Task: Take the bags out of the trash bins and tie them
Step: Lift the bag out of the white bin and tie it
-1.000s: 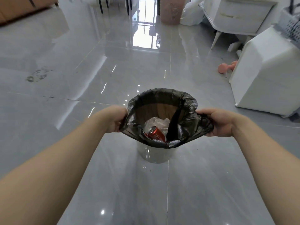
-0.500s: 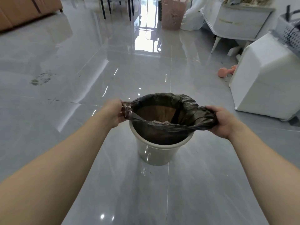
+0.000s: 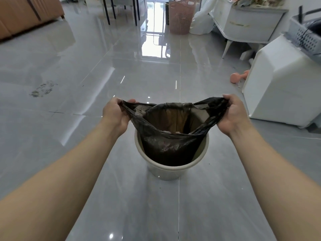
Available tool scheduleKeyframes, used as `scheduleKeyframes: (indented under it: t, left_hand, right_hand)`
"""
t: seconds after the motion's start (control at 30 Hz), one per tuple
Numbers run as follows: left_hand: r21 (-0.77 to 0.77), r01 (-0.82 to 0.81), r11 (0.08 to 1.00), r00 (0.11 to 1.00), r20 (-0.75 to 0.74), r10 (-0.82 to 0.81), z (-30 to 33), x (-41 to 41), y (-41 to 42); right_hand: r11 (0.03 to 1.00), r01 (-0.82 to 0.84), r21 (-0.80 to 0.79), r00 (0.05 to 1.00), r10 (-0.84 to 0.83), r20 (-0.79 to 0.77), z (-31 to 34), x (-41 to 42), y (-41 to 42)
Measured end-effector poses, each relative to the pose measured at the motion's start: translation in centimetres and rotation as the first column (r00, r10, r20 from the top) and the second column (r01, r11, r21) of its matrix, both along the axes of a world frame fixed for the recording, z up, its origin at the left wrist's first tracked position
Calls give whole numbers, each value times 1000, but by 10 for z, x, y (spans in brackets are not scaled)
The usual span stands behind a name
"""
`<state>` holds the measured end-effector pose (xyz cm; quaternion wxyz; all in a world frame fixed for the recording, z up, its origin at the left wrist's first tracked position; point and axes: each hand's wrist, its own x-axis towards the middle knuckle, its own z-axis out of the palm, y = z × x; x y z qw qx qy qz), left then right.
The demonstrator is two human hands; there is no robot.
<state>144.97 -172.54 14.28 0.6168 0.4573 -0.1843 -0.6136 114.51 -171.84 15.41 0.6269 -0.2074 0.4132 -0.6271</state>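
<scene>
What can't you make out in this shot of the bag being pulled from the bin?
Head view only:
- Contents of the black bag: hidden by its dark film.
- Bag bottom: inside the bin, behind its wall.
- Fingertips of left hand and right hand: wrapped in plastic.

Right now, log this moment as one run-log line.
left hand: grips bag edge | right hand: grips bag edge | black bag: partly lifted | bin: on floor

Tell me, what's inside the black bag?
The black bag, held open by the left hand and right hand, shows only brownish inner sides and a small pale scrap at the bottom. Its front fold hides the rest. Its lower part sits in the trash bin.
</scene>
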Motion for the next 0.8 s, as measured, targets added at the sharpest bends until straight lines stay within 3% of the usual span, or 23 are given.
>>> scheduleKeyframes:
  t: [0.13, 0.37, 0.47, 0.57, 0.63, 0.67, 0.7, 0.73, 0.8]
  left_hand:
    - [-2, -42, 999, 992, -121, 41, -2, 5, -6]
    - [-27, 151, 988, 988, -32, -151, -7, 0, -4]
    - [-44, 169, 985, 983, -60, -171, -8, -2, -4]
    - [35, 76, 997, 997, 32, -77, -10, 0, -6]
    - [102, 7, 995, 946, 320, -40, -15, 5, -8]
    - [109, 12, 994, 852, 519, -67, -18, 8, -7]
    - [105, 75, 992, 689, 713, -128, -21, 11, -6]
    - [123, 191, 974, 465, 862, -201, -24, 13, -3]
    - [292, 370, 882, 1, 949, -314, -26, 13, 2]
  right_hand:
    - [999, -5, -52, 999, 8, 47, 4, -7, -1]
    - [987, -43, -152, 992, 61, 113, 7, -12, -3]
    - [991, -89, -97, 988, 100, 119, 9, -12, -4]
    - [991, -118, 63, 979, 126, -159, 10, -15, -6]
    - [976, -124, 178, 861, 195, -470, 13, -18, -6]
    - [961, -112, 253, 718, 254, -648, 16, -19, -6]
    - [940, -89, 328, 517, 325, -792, 19, -20, -5]
    - [915, -65, 398, 299, 398, -867, 21, -20, -2]
    - [847, -36, 530, -53, 528, -847, 23, -16, 4]
